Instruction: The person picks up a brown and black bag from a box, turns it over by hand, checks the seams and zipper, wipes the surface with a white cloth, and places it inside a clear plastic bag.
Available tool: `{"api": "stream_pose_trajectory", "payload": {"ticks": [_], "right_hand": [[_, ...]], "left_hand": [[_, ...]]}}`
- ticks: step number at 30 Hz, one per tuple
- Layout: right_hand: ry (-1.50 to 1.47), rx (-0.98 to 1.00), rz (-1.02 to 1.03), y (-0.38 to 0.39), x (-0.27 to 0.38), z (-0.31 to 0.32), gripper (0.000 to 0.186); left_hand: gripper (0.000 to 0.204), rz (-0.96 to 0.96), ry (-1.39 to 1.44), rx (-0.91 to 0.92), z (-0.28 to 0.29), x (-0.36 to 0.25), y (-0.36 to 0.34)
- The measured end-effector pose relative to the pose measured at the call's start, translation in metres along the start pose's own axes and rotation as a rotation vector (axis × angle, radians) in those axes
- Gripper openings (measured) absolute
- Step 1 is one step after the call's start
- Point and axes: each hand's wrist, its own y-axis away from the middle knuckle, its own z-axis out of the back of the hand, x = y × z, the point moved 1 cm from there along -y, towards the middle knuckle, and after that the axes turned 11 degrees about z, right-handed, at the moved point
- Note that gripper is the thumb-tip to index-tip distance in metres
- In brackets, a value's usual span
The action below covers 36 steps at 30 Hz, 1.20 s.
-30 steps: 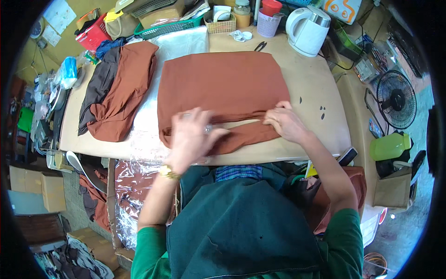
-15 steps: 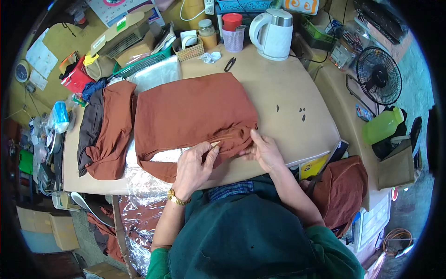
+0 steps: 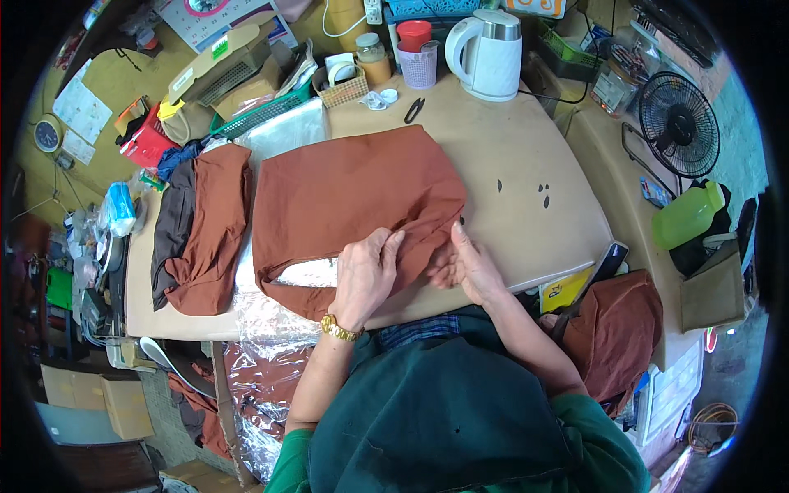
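Rust-brown cloth (image 3: 345, 185) lies on the tan worktable (image 3: 534, 123), right of a folded rust-and-dark garment (image 3: 215, 238), its near part pinched between the left hand's (image 3: 366, 271) thumb and fingers; right hand (image 3: 470, 269) half open at its near-right edge, contact indeterminable.

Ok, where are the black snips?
In the head view, the black snips lie on the table, beyond the held brown cloth, left of the white kettle.
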Motion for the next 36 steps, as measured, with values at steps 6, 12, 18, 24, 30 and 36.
{"api": "stream_pose_trajectory", "payload": {"ticks": [6,12,18,24,30,36], "right_hand": [[0.026,0.023,0.195,-0.014,-0.019,-0.008,0.020],[-0.050,-0.034,0.312,-0.016,-0.031,-0.011,0.022],[-0.049,-0.116,0.502,-0.019,-0.040,-0.012,0.029],[0.165,0.051,0.113,-0.005,-0.013,-0.021,0.037],[-0.173,-0.134,0.234,-0.026,-0.023,-0.018,0.029],[-0.375,-0.231,0.288,-0.037,-0.022,-0.005,0.036]], "left_hand": [[0.027,-0.049,0.003,-0.029,-0.009,0.005,0.001],[0.035,-0.010,-0.127,0.108,-0.008,-0.001,-0.014],[0.048,0.118,-0.163,0.359,0.002,0.003,-0.014],[0.038,0.115,-0.009,0.361,0.010,-0.003,-0.013],[0.046,0.072,-0.129,0.354,0.017,0.005,0.004],[0.038,0.104,-0.145,0.370,0.061,0.020,0.022]]}}
